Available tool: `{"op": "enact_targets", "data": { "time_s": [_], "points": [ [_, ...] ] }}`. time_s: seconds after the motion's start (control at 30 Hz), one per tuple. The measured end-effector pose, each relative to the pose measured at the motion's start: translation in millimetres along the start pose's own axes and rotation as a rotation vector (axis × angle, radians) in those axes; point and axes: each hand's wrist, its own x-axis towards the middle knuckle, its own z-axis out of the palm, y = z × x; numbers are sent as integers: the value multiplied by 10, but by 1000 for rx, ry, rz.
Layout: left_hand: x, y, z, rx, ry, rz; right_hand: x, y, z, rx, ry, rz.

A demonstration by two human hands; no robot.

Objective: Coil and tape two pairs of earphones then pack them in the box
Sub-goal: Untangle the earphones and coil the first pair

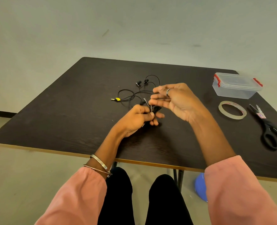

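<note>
My left hand (137,120) is closed around a small bundle of black earphone cable (155,109) just above the dark table (69,114). My right hand (171,99) hovers beside it, its fingertips pinching the cable near the bundle. A second pair of black earphones (132,93) lies loose on the table behind my hands, its buds at the far side and its plug with a yellow tag pointing left. The clear plastic box (236,86) with red clips stands shut at the far right.
A roll of clear tape (232,109) lies flat to the right of my hands. Black scissors (268,127) lie beside it near the table's right edge. A blue object (199,187) sits on the floor under the table.
</note>
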Motion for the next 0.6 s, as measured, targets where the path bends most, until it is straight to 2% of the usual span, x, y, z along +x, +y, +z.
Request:
{"op": "enact_targets", "data": {
  "time_s": [0.07, 0.13, 0.2, 0.27, 0.33, 0.5, 0.6],
  "points": [
    [5, 5, -7, -68, 18, -21, 23, 36, -55, -56, 35, -121],
    [11, 14, -13, -146, 43, -36, 59, 108, -140, -237, 72, -258],
    [16, 26, -9, -219, 58, -38, 81, 196, -230, -348, -37, -294],
    [18, 31, -2, -262, 61, -31, 89, 305, -288, -349, -203, -245],
    [25, 28, 0, -265, 70, -26, 103, 407, -304, -314, -267, -228],
    [54, -21, 17, -199, 186, -19, 132, 485, -305, -354, -164, -358],
    [83, -39, 13, -6, 266, 36, 126, 537, -269, -506, -125, -525]
  ]
}}
